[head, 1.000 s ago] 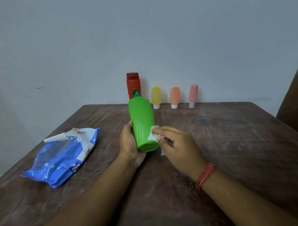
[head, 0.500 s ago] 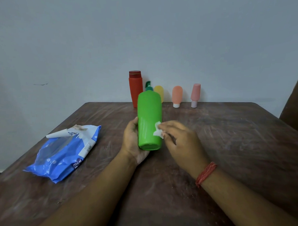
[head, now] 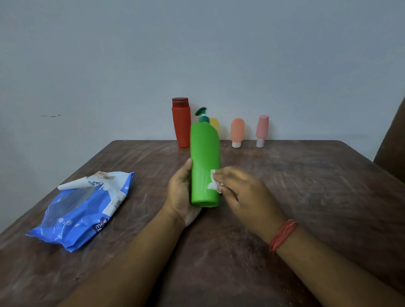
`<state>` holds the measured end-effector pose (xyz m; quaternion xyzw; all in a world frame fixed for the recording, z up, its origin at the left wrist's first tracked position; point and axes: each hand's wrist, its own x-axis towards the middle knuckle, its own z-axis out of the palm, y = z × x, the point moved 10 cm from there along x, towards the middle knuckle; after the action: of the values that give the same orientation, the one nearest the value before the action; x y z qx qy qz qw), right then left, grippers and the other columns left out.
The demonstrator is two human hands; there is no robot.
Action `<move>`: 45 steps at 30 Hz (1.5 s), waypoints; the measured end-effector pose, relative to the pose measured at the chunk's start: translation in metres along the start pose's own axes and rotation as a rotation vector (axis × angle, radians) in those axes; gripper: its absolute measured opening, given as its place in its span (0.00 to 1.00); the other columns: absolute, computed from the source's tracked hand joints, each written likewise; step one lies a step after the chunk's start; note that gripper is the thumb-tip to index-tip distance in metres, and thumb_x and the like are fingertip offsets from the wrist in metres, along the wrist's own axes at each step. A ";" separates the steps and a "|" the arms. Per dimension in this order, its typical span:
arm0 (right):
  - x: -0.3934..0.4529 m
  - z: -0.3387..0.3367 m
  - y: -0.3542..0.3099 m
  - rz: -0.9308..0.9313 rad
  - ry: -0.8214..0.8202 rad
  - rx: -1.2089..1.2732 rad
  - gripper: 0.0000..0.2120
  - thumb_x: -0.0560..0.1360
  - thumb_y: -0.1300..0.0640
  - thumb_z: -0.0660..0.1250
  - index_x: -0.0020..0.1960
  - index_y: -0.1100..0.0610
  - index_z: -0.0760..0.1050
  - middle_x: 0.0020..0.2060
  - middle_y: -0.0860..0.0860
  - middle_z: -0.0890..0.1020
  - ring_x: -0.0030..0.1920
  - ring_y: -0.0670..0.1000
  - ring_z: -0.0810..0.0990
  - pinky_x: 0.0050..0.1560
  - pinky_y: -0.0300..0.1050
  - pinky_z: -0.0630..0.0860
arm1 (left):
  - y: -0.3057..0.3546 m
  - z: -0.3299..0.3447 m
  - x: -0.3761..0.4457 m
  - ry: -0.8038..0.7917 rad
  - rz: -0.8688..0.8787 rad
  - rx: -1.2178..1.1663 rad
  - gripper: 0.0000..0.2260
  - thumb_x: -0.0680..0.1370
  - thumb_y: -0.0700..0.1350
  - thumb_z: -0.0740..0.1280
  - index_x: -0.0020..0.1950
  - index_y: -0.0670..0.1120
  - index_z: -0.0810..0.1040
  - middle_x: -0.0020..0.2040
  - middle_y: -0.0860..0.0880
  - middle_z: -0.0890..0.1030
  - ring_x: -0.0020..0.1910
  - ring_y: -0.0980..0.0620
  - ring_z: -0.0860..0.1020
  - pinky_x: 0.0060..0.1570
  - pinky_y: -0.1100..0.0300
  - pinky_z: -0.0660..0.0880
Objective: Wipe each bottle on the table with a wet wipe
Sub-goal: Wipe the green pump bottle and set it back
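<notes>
green pump bottle (head: pixel 205 163): lifted off the table (head: pixel 313 195) around the middle, tipped a bit so its base faces the person and the pump points at the far edge. My guess is that's to keep the side easy to reach.
left hand (head: pixel 181 193): cupped under and around the lower left side of the bottle, thumb up along it. Looks like it's just the holder, keeping things steady.
right hand (head: pixel 242 193): fingers pinching a small scrunched wet wipe (head: pixel 213 184) and pressing it on the bottle's lower right side.
wipe pack (head: pixel 81 208): blue, flap peeled open, lying near the left edge, handy for another sheet.
waiting bottles: red bottle (head: pixel 181 123), yellow tube (head: pixel 215 125) half hidden behind the green one, orange tube (head: pixel 237 132) and pink tube (head: pixel 262 130), all lined up along the far edge by the wall.
progress: can't tell if any of those are wiped yet, honestly.
</notes>
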<state>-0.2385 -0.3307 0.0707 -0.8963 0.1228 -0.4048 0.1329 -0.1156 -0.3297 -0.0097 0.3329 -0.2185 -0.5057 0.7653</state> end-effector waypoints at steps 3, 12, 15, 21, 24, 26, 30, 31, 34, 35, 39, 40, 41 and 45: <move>0.005 -0.003 0.000 -0.054 0.006 -0.155 0.17 0.75 0.70 0.67 0.63 0.64 0.78 0.60 0.57 0.80 0.60 0.58 0.77 0.66 0.46 0.72 | -0.009 0.012 0.000 -0.103 -0.022 0.091 0.26 0.81 0.52 0.60 0.76 0.41 0.69 0.60 0.38 0.79 0.50 0.43 0.81 0.48 0.48 0.80; -0.002 0.002 -0.022 -0.322 -0.153 -0.205 0.18 0.77 0.66 0.59 0.65 0.60 0.78 0.63 0.54 0.79 0.65 0.55 0.76 0.67 0.51 0.72 | -0.009 0.023 -0.004 -0.212 0.053 0.253 0.15 0.83 0.48 0.60 0.68 0.46 0.75 0.53 0.44 0.81 0.49 0.48 0.81 0.52 0.50 0.77; 0.008 -0.012 -0.007 -0.191 -0.053 -0.282 0.23 0.73 0.72 0.65 0.67 0.62 0.76 0.65 0.56 0.78 0.66 0.57 0.75 0.67 0.54 0.73 | -0.015 0.023 -0.004 -0.200 0.007 0.292 0.17 0.83 0.52 0.59 0.68 0.49 0.76 0.53 0.42 0.82 0.46 0.45 0.82 0.47 0.45 0.79; -0.008 0.007 -0.034 -0.450 -0.168 -0.200 0.16 0.79 0.66 0.61 0.63 0.62 0.79 0.60 0.55 0.81 0.62 0.54 0.78 0.67 0.49 0.72 | -0.013 0.027 -0.004 -0.187 -0.001 0.285 0.31 0.77 0.69 0.50 0.59 0.54 0.85 0.54 0.41 0.83 0.52 0.46 0.82 0.52 0.52 0.81; 0.009 -0.007 -0.014 -0.273 -0.060 -0.305 0.23 0.73 0.72 0.65 0.66 0.62 0.77 0.63 0.56 0.79 0.65 0.55 0.76 0.66 0.51 0.74 | -0.017 0.025 -0.003 -0.183 -0.023 0.360 0.35 0.78 0.72 0.44 0.64 0.54 0.82 0.54 0.37 0.82 0.50 0.40 0.83 0.46 0.45 0.81; 0.004 0.004 -0.021 -0.332 -0.148 -0.258 0.23 0.71 0.74 0.67 0.64 0.63 0.78 0.61 0.56 0.80 0.64 0.56 0.77 0.66 0.53 0.74 | -0.015 0.022 -0.001 -0.152 -0.014 0.344 0.36 0.78 0.72 0.44 0.64 0.51 0.81 0.58 0.36 0.82 0.53 0.41 0.83 0.50 0.47 0.81; -0.019 0.019 -0.042 -0.553 -0.299 -0.151 0.16 0.76 0.69 0.61 0.60 0.63 0.80 0.58 0.55 0.82 0.60 0.55 0.78 0.63 0.52 0.75 | -0.009 0.018 0.000 -0.100 0.028 0.323 0.35 0.76 0.71 0.47 0.64 0.51 0.83 0.57 0.39 0.83 0.52 0.46 0.83 0.51 0.56 0.81; -0.015 0.015 -0.038 -0.529 -0.264 -0.160 0.15 0.77 0.69 0.61 0.61 0.63 0.80 0.58 0.55 0.82 0.60 0.55 0.78 0.62 0.52 0.75 | -0.009 0.017 0.000 -0.096 0.022 0.327 0.36 0.77 0.71 0.45 0.62 0.52 0.84 0.57 0.40 0.84 0.53 0.46 0.84 0.52 0.55 0.81; -0.003 0.005 -0.026 -0.389 -0.137 -0.208 0.18 0.74 0.72 0.67 0.62 0.63 0.79 0.59 0.55 0.81 0.61 0.56 0.78 0.61 0.53 0.76 | -0.011 0.011 0.003 -0.077 -0.010 0.313 0.39 0.79 0.71 0.41 0.64 0.49 0.82 0.61 0.39 0.82 0.58 0.43 0.81 0.59 0.49 0.79; -0.006 0.009 -0.030 -0.415 -0.156 -0.190 0.17 0.74 0.72 0.67 0.61 0.63 0.80 0.58 0.56 0.81 0.60 0.56 0.78 0.62 0.53 0.76 | -0.011 0.009 0.004 -0.061 -0.016 0.298 0.39 0.79 0.71 0.41 0.64 0.49 0.83 0.60 0.38 0.82 0.57 0.43 0.82 0.58 0.50 0.79; -0.027 0.030 -0.055 -0.634 -0.327 -0.094 0.11 0.80 0.67 0.61 0.55 0.62 0.81 0.55 0.55 0.82 0.57 0.57 0.79 0.60 0.53 0.75 | -0.011 0.000 0.011 0.002 -0.012 0.281 0.39 0.79 0.71 0.42 0.61 0.50 0.84 0.52 0.41 0.84 0.47 0.48 0.83 0.47 0.57 0.79; -0.025 0.027 -0.053 -0.629 -0.316 -0.092 0.12 0.81 0.66 0.60 0.55 0.62 0.82 0.55 0.55 0.82 0.57 0.57 0.79 0.61 0.52 0.75 | -0.011 -0.002 0.012 0.014 -0.018 0.278 0.39 0.79 0.72 0.42 0.64 0.49 0.82 0.55 0.39 0.83 0.49 0.46 0.82 0.49 0.55 0.79; -0.020 0.023 -0.049 -0.598 -0.288 -0.100 0.12 0.81 0.66 0.59 0.56 0.62 0.81 0.56 0.55 0.82 0.58 0.56 0.79 0.62 0.52 0.74 | -0.011 -0.004 0.012 0.017 -0.027 0.270 0.40 0.78 0.72 0.42 0.67 0.47 0.80 0.58 0.38 0.82 0.53 0.44 0.82 0.52 0.54 0.79; -0.005 0.006 -0.031 -0.383 -0.145 -0.203 0.17 0.74 0.72 0.65 0.60 0.63 0.81 0.58 0.55 0.82 0.59 0.56 0.79 0.62 0.52 0.76 | -0.012 -0.006 0.012 0.005 -0.048 0.231 0.43 0.77 0.74 0.42 0.67 0.44 0.80 0.61 0.37 0.82 0.56 0.43 0.83 0.53 0.52 0.82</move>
<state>-0.2339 -0.2995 0.0738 -0.9388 -0.0194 -0.3427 -0.0286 -0.1148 -0.3422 -0.0224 0.4254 -0.2653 -0.4946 0.7100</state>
